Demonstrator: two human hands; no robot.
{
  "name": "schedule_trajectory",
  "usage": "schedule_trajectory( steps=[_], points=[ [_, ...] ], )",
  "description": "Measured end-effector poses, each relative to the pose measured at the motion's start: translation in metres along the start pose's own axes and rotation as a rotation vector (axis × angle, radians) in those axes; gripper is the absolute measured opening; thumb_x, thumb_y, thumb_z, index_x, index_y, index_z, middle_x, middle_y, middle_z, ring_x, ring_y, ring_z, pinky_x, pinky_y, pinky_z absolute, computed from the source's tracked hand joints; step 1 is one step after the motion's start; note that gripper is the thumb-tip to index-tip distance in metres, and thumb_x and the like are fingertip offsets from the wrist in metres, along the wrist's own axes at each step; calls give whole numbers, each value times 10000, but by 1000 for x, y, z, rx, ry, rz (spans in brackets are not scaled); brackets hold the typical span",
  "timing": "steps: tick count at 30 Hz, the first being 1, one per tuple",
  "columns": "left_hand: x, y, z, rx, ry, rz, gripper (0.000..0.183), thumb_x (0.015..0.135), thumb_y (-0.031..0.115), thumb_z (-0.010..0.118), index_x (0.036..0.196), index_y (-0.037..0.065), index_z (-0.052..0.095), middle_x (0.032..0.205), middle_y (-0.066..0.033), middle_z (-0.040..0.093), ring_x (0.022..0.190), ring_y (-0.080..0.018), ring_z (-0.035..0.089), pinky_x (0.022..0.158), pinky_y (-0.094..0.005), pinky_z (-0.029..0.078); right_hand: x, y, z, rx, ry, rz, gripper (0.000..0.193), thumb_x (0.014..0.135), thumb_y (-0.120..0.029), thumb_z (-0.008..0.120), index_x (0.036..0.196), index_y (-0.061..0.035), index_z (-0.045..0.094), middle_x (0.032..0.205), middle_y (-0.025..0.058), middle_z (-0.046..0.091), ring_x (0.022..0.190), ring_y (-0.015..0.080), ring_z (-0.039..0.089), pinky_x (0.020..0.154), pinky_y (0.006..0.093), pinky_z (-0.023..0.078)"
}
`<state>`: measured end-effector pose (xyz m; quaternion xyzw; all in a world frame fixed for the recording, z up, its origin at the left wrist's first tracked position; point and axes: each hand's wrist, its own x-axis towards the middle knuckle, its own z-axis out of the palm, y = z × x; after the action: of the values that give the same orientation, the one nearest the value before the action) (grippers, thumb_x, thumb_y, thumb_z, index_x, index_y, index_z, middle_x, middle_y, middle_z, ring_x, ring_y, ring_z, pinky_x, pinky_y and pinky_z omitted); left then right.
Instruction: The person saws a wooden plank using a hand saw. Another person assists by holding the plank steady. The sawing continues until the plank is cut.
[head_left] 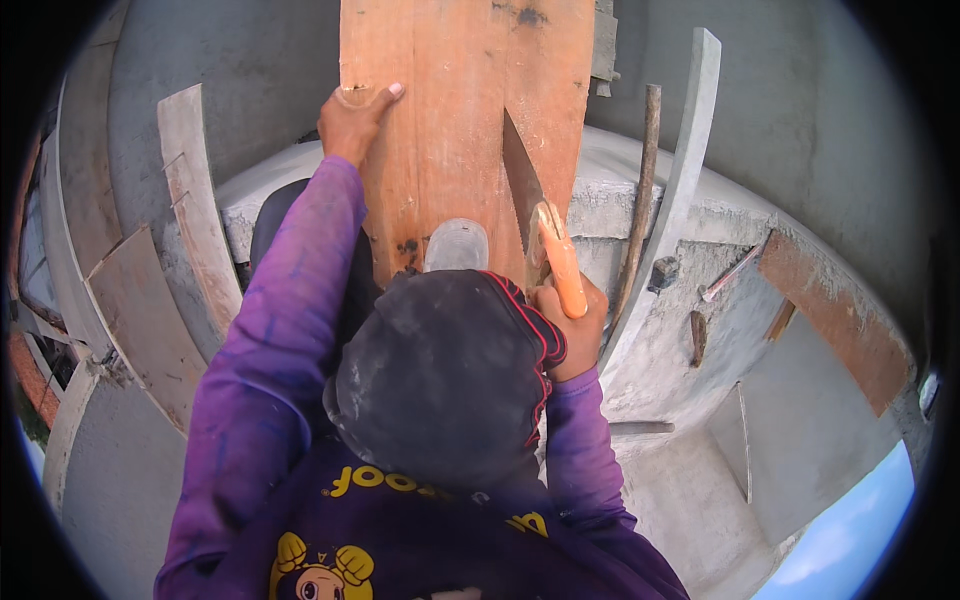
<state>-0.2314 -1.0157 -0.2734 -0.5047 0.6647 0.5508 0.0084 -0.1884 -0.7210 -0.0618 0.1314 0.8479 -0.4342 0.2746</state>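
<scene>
A wide reddish-brown wooden board (455, 110) lies in front of me, running away toward the top of the view. My left hand (355, 125) grips its left edge, the thumb on the upper face and the other fingers partly hidden around the side. In my right hand (580, 325) is a handsaw with an orange handle (563, 262), fingers closed around it. The saw blade (522, 180) slants across the right part of the board, its tip pointing away from me. Between my arms, a pale rounded thing (457, 246) shows against the board; its kind is unclear.
Right of the board, a round wooden stick (641, 190) and a long pale plank (685, 150) lean by a concrete ledge (720, 225). A small dark block (663, 273) and a brown panel (835, 315) are farther right. Grey-brown boards (145, 320) stand at the left.
</scene>
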Motion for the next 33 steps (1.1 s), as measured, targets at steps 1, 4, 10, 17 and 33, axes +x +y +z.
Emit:
schedule_trajectory(
  steps=[1,4,10,17,33],
  points=[
    [-1,0,5,8,-17,-1,624,798,389,964,1235,-6,756,1178,-138,803,1029,-219,777,926,-371,599,28,8,10,-45,-1,-22,126,876,-39,641,948,59,674,726,117,606,654,153,572,640,354,495],
    [4,-11,1,-5,-44,-13,653,785,398,972,1247,-8,751,1184,-140,801,1032,-224,776,927,-373,599,40,-10,23,-53,-8,15,106,873,-57,645,866,46,619,719,154,579,656,171,567,643,373,492],
    [-1,-4,-7,-11,-9,-10,596,815,340,962,1239,-19,747,1176,-142,800,1030,-226,776,917,-372,602,-71,-21,-32,-20,-19,107,321,842,4,638,1142,66,733,797,119,678,718,172,648,700,348,533],
    [16,-14,4,-100,-41,26,598,799,346,976,1219,-19,755,1156,-155,807,1017,-239,786,924,-377,616,33,-7,29,-58,-13,-15,114,870,-47,655,903,62,649,718,183,614,655,227,601,656,383,501],
    [35,-41,-1,-117,-31,34,687,745,419,1003,1209,-26,762,1154,-168,811,1029,-260,788,951,-393,612,18,4,27,-64,6,7,110,850,-31,665,905,65,671,708,130,641,668,172,606,649,374,505]
  ],
)
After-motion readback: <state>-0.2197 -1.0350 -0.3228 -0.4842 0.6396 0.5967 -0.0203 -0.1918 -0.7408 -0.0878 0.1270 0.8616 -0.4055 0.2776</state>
